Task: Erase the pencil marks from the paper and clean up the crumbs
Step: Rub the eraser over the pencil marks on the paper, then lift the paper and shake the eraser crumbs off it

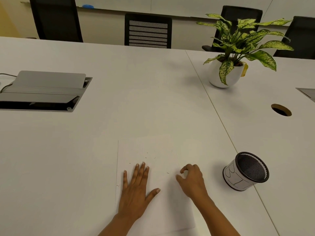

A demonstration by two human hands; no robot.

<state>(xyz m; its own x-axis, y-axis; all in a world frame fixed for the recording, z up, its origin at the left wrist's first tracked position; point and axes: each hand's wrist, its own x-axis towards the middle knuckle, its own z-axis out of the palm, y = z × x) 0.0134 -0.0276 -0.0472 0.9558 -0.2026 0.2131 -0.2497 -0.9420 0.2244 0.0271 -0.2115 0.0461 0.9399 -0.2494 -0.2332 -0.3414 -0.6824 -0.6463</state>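
A white sheet of paper [153, 147] lies on the white table near its front edge, hard to tell from the tabletop. My left hand [136, 189] rests flat on the sheet with fingers straight and spread. My right hand [191, 180] sits at the sheet's right side, fingers curled round a small white eraser [185, 173] that is mostly hidden. Small dark eraser crumbs [147, 155] are scattered on the paper beyond my left fingertips, and one lies between my hands. No pencil marks show on the visible paper.
A black mesh cup [245, 171] wrapped in paper marked "BIN" stands right of my right hand. A potted plant [225, 72] stands at the back right. An open cable box [42, 92] sits at the left, a cable hole [281, 110] at the right. Chairs line the far side.
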